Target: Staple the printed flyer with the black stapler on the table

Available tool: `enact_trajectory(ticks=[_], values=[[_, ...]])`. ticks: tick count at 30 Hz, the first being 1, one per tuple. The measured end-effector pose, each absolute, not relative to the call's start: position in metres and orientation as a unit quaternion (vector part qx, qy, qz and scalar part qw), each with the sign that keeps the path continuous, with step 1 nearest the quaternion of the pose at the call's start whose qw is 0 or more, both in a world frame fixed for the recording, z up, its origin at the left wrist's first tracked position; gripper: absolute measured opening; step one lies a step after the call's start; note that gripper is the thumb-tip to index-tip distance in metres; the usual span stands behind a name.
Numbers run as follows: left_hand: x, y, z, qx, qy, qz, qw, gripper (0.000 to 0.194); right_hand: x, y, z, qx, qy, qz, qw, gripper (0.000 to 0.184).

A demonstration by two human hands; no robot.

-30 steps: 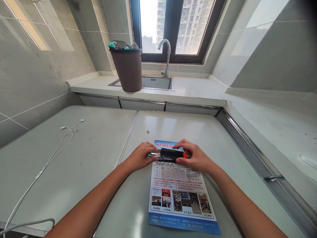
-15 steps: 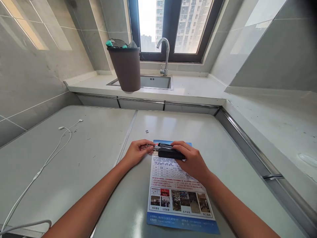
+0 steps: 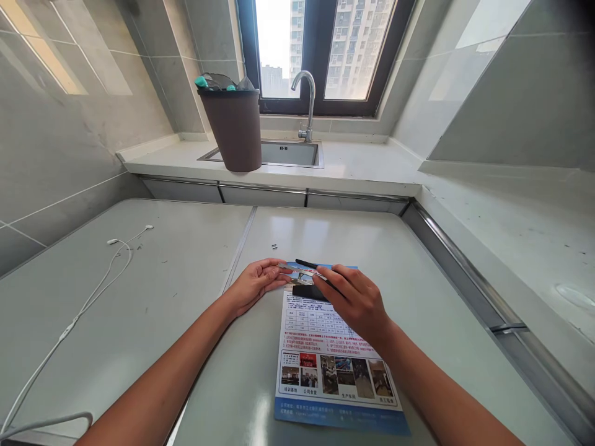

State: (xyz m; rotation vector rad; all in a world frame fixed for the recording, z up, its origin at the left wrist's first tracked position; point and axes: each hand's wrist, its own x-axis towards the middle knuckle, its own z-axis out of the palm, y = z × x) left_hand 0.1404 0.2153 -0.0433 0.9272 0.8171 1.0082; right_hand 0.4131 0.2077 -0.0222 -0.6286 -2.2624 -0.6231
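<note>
Both forearms are bare from the lower picture edge to the wrists, with no sleeves in view; the left hand (image 3: 255, 283) and right hand (image 3: 357, 301) wear no gloves, rings, watch or bracelet

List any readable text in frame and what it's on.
Flyer: printed Chinese text, red and black lines, a table of numbers and captions under the photos, all too small and blurred to quote.
Black stapler, held at the flyer's top edge between the left hand and right hand: no label visible.
Brown bin, faucet, sink: no lettering readable.
</note>
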Motion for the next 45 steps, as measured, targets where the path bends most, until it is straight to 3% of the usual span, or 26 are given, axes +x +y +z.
enact_trajectory(ticks=[13,20,22,27,35,43,45], values=[[0.144,0.216,-0.043,0.42,0.393,0.436,0.692,0.037,0.411,0.208,-0.011,-0.201,-0.874,-0.294,0.332,0.031],[0.14,0.222,-0.044,0.431,0.433,0.529,0.589,0.034,0.421,0.212,-0.014,-0.326,-0.833,-0.204,0.397,0.048],[0.139,0.221,-0.043,0.425,0.433,0.55,0.574,0.032,0.424,0.215,-0.018,-0.384,-0.809,-0.15,0.419,0.047],[0.141,0.217,-0.039,0.398,0.369,0.553,0.633,0.025,0.429,0.227,-0.032,-0.475,-0.786,0.099,0.383,0.021],[0.142,0.216,-0.039,0.529,0.364,0.49,0.59,0.036,0.433,0.236,-0.033,-0.457,-0.768,0.351,0.281,0.025],[0.138,0.213,-0.041,0.585,0.389,0.458,0.545,0.035,0.44,0.238,-0.034,-0.467,-0.819,0.249,0.222,0.019],[0.138,0.213,-0.041,0.599,0.382,0.462,0.53,0.034,0.442,0.238,-0.029,-0.427,-0.837,0.235,0.247,0.026]])
